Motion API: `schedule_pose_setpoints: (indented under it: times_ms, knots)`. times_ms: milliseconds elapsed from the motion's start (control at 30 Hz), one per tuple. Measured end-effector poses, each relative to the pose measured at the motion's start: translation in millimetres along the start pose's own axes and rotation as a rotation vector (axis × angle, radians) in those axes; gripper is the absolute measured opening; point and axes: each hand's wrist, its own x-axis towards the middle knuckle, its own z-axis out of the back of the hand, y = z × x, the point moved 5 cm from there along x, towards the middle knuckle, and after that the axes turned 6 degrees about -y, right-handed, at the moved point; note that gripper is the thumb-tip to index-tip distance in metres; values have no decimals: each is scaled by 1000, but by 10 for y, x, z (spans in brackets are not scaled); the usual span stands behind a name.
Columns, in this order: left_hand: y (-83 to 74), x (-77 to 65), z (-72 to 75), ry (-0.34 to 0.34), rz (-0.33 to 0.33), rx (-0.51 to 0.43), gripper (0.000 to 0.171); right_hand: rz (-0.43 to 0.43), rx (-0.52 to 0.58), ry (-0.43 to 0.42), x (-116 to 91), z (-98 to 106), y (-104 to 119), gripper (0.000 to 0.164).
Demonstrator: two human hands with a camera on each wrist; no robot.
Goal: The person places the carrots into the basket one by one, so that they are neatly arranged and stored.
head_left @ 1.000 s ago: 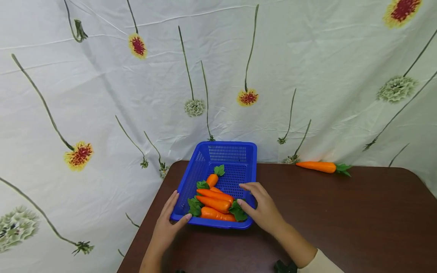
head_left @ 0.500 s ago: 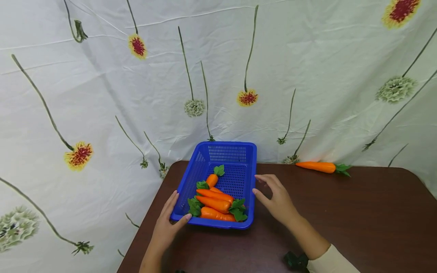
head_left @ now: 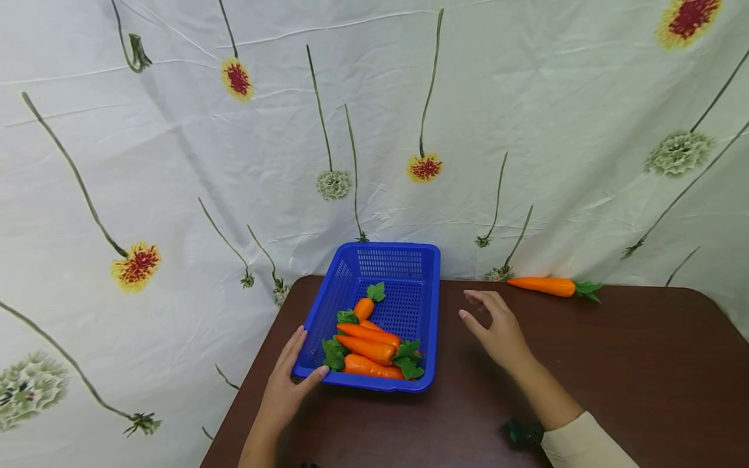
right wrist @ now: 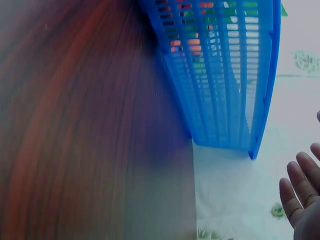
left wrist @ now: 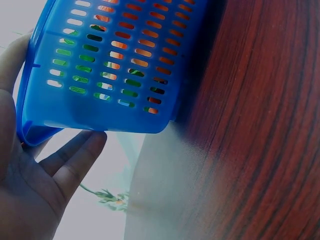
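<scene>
A blue plastic basket (head_left: 433,292) stands on the table, with several orange carrots (head_left: 365,351) with green leaves lying mostly in its near part. My left hand (head_left: 285,393) holds the basket's near left corner, thumb on the front rim and fingers along the left side. In the left wrist view, those fingers (left wrist: 82,157) lie against the basket's outer wall. My right hand (head_left: 497,335) is apart from the basket, to its right, fingers loosely bent and holding nothing. Beyond it, a single carrot (head_left: 544,286) lies at the table's back edge.
The dark brown wooden table (head_left: 614,377) extends to the right. A white cloth (head_left: 281,130) printed with flowers hangs behind the table and along its left side. A dark object (head_left: 523,433) is at my right wrist.
My right hand has left the leaves at the basket's right side and moved right, over the rim to above the table. The left hand and the basket have stayed in place.
</scene>
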Motion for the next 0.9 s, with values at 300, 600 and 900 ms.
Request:
schedule_pose_setpoints:
  times_ms: [300,600,900]
  knots:
    - [1,4,3,5,7,-2,84,-61,-8,-14,67,118,-266,42]
    - [7,-3,-7,4,9,-5,85,-118,-103,-1,111,262,-503,44]
    - [6,-5,-6,3,14,-6,85,-223,-174,59,144,446,-749,54]
